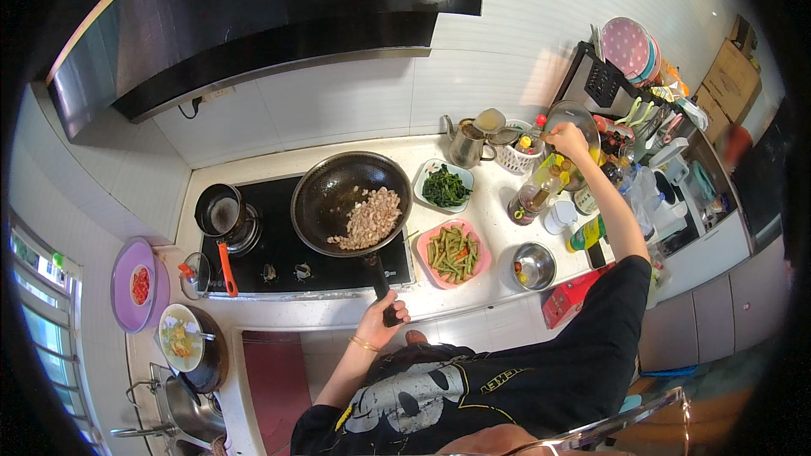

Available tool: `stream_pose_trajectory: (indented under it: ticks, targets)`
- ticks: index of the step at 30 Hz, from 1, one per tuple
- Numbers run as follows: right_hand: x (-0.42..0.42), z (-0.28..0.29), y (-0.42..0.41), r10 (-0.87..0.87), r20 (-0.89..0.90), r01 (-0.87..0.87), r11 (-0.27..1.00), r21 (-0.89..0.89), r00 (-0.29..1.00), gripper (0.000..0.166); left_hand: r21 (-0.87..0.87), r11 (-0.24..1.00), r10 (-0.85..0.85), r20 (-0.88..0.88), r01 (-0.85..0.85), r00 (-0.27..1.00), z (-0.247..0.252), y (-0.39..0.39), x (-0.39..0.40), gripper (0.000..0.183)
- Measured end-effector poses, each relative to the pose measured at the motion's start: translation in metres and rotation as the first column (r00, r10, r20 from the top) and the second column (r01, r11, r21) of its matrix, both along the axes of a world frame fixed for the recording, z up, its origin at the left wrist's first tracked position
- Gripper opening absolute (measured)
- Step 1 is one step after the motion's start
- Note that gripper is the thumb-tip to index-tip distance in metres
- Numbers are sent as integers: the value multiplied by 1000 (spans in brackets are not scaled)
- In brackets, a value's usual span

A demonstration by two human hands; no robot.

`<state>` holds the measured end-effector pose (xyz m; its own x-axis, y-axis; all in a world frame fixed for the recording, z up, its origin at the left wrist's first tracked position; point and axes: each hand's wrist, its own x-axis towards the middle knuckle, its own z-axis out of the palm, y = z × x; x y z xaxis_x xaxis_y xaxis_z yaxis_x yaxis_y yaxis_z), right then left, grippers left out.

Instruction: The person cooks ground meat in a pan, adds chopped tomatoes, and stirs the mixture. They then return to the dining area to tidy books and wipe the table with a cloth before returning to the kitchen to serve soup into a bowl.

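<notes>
My left hand is closed around the black handle of a wok. The wok sits over the right side of the black gas hob, with browned minced meat spread on its right and lower side. My right hand reaches to the back right, fingers pinched on what looks like the handle of a spatula or ladle above a white basket. A plate of dark leafy greens and a pink plate of green beans stand right of the wok. A metal bowl is nearer the counter's front edge.
A small black pan with an orange handle stands on the left burner. Bottles, a metal kettle and a large lid crowd the right counter. Left are a purple basin, a bowl on a dark pot and a sink. The range hood overhangs the hob.
</notes>
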<state>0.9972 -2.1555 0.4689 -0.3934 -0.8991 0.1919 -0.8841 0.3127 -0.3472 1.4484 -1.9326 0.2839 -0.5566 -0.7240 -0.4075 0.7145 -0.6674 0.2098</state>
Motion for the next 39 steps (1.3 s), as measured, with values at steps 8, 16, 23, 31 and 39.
stream_pose_trajectory:
  ticks: [8, 16, 23, 31, 39]
  targets:
    - [27, 11, -6, 27, -229, -29, 1000, -4, 973, 23, 13, 1000, 11, 23, -11, 1000, 0, 0, 3, 17]
    - [-11, -19, 6, 5, 119, 2, 998, -61, 993, 21, 5, 1000, 14, -23, -14, 1000, -1, -1, 2, 16]
    - [49, 0, 63, 133, 788, -244, 970, 22, 602, 12, -4, 1000, 24, -31, -24, 999, -7, -1, 5, 14]
    - [203, 22, 59, 413, 436, -549, 798, 250, 799, 27, -15, 999, 48, -58, -49, 997, -14, -1, 6, 14]
    - [266, -28, 21, 517, 366, -631, 682, 371, 774, 39, -40, 998, 51, -68, -54, 996, -16, 0, 4, 17]
